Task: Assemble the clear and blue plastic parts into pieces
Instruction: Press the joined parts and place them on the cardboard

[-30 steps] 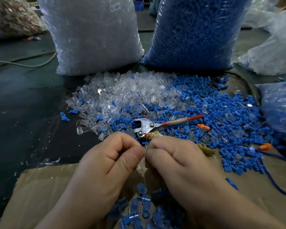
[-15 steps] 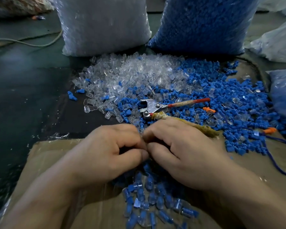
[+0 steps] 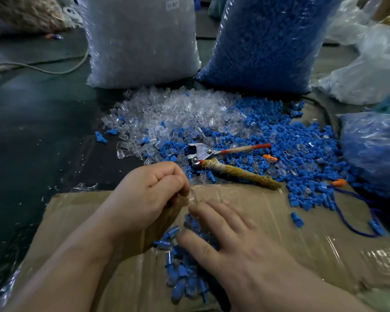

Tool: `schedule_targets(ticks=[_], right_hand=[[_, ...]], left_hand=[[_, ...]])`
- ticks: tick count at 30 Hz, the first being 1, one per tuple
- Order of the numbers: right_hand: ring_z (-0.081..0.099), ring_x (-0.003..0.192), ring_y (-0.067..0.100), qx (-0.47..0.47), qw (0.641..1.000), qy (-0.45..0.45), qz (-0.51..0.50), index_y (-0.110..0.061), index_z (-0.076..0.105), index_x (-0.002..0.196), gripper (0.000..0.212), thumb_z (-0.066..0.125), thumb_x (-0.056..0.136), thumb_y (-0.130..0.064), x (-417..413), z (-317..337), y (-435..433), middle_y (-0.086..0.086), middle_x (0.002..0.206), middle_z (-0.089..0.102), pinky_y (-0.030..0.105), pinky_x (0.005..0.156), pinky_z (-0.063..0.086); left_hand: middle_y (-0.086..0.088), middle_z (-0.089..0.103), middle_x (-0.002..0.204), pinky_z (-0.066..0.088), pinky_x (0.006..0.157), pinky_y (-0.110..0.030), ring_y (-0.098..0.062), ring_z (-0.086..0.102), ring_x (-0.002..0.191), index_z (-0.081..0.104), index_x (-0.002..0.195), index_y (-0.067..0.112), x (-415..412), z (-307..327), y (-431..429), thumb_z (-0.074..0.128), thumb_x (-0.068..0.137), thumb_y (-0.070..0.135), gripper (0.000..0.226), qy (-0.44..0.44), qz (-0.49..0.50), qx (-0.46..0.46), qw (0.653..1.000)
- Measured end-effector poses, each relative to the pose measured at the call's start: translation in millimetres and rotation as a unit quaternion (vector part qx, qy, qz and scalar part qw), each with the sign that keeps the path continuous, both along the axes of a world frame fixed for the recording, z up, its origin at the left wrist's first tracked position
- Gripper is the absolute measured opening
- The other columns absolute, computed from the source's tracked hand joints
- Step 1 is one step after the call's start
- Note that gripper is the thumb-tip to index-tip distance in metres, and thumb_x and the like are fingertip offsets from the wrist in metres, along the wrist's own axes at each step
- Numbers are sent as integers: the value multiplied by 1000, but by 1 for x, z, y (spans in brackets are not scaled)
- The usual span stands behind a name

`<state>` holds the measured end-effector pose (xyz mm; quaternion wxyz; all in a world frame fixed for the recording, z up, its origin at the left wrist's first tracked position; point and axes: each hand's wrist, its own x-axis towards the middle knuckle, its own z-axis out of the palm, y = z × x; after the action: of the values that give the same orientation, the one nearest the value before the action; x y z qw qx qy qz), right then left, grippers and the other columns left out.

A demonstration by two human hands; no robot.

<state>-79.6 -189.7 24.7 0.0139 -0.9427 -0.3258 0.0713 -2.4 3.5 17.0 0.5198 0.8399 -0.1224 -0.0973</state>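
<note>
**Fingers (image 3: 214,212) spread over finished pieces; next pair needed**

The right hand (image 3: 239,248) lay open at lower centre, its fingers straight and splayed over the pieces (image 3: 182,278) heaped on the cardboard (image 3: 302,221). Just left of it the left hand (image 3: 149,194) was curled, thumb against forefinger. A clear glint showed at the tips, but blur hid whether it held anything. This looked like the gap between assemblies, with no pair between the hands. The next move called for a reach up the frame, past the pliers (image 3: 203,152), to take one clear part (image 3: 178,109) and one blue part (image 3: 291,140) from the mixed heap before the bags (image 3: 142,41).
</note>
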Motion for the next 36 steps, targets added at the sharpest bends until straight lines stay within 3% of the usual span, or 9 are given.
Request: schedule_targets(ticks=[3, 5, 7, 9, 13, 17, 25, 36], right_hand=[[39, 138, 34, 15, 1000, -8, 3, -36, 30, 143, 90, 48, 70, -86, 10, -3, 10, 13, 151, 37, 49, 108, 29], [29, 142, 35, 44, 999, -15, 14, -38, 29, 143, 85, 46, 74, -84, 17, -3, 12, 10, 153, 31, 52, 113, 18], [28, 141, 29, 65, 998, -5, 18, -38, 36, 141, 77, 48, 78, -79, 18, -5, 12, 1, 150, 35, 49, 115, 24], [36, 132, 22, 87, 996, -14, 11, -36, 46, 136, 70, 48, 79, -77, 17, -8, 10, -7, 140, 44, 45, 107, 33], [51, 99, 21, 108, 991, -77, -25, -30, 60, 120, 64, 52, 76, -76, 14, -13, 11, -6, 112, 59, 40, 80, 46], [48, 78, 21, 113, 987, -111, -25, -23, 66, 106, 50, 55, 81, -66, 12, -16, 12, -2, 90, 60, 37, 64, 48], [46, 70, 22, 146, 980, -132, -21, -22, 66, 95, 27, 55, 89, -47, 12, -17, 14, -2, 78, 57, 39, 49, 47], [41, 65, 19, 216, 963, -162, -3, -22, 67, 81, 14, 63, 81, -35, 14, -24, 6, -3, 72, 54, 34, 47, 42]], left_hand=[[2, 68, 66, 46, 49, -13, -2, 58, 56, 70, 75, 18, -5, -2, -4, 56, 96, 13, 26, 27, 27, -71, 997], [-1, 69, 70, 49, 51, -16, -7, 60, 58, 69, 75, 16, -7, -5, -6, 56, 95, 13, 25, 45, 36, -92, 994], [-2, 70, 75, 50, 53, -16, -7, 62, 62, 70, 76, 18, -5, -8, -6, 57, 95, 16, 23, 27, 44, -71, 996], [1, 70, 74, 48, 54, -15, -4, 61, 62, 70, 77, 22, -3, -10, -4, 58, 96, 18, 23, -5, 50, -37, 998], [7, 68, 70, 46, 53, -13, 0, 57, 58, 68, 75, 28, -1, -10, -3, 57, 97, 24, 24, -49, 55, 2, 997], [-1, 67, 69, 48, 53, -25, -14, 59, 59, 67, 76, 26, -1, -12, -6, 55, 95, 37, 25, -63, 59, -1, 996], [2, 66, 70, 52, 60, -40, -16, 62, 65, 65, 77, 23, -3, -13, -4, 52, 87, 51, 32, -103, 54, 34, 993], [6, 67, 71, 53, 58, -32, -11, 62, 66, 65, 80, 28, -2, -12, -4, 43, 85, 67, 45, -107, 55, 38, 992]])
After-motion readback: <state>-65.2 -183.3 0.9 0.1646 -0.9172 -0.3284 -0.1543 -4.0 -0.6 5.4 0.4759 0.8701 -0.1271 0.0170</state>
